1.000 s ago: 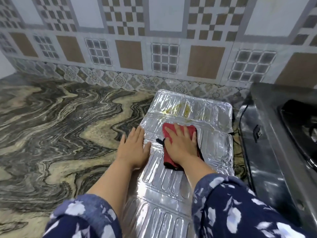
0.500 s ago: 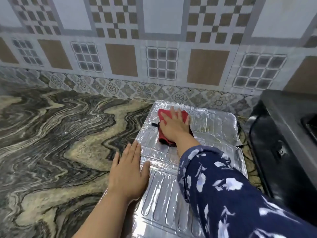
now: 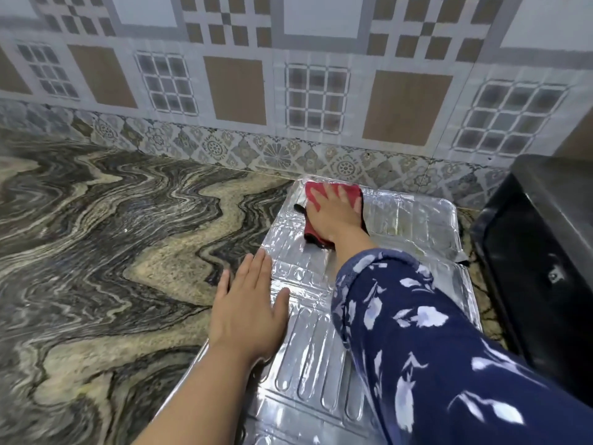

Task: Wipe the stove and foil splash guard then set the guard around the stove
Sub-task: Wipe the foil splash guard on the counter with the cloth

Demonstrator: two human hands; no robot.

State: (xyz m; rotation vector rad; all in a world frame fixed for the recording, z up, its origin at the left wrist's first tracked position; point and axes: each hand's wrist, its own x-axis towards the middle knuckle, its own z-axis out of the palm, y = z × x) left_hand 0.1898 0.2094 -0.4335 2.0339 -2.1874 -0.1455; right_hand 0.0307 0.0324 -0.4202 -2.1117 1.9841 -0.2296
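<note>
Lying flat on the marbled counter (image 3: 112, 252), just left of the black stove (image 3: 542, 268), with its far edge close to the tiled wall (image 3: 288, 91): the foil splash guard (image 3: 417, 226); pressed on its far-left corner under the right hand (image 3: 333, 213), fingers spread and straight: the red cloth (image 3: 351, 191); carried there from the guard's middle within the last second, across a yellowish smear seen earlier on the far panel; judged mid-stroke, with wiping of the far end under way; faint yellowish marks visible to the right of the cloth, toward the stove, so probably more passes needed there; laid flat on the guard's left edge, partly on the counter, fingers straight and together, pinning the sheet: the left hand (image 3: 247, 313); kept at roughly the same spot on that edge throughout, likely to stop the light foil sliding; not yet stood up around the stove; stove's wiped state impossible to tell from here.
</note>
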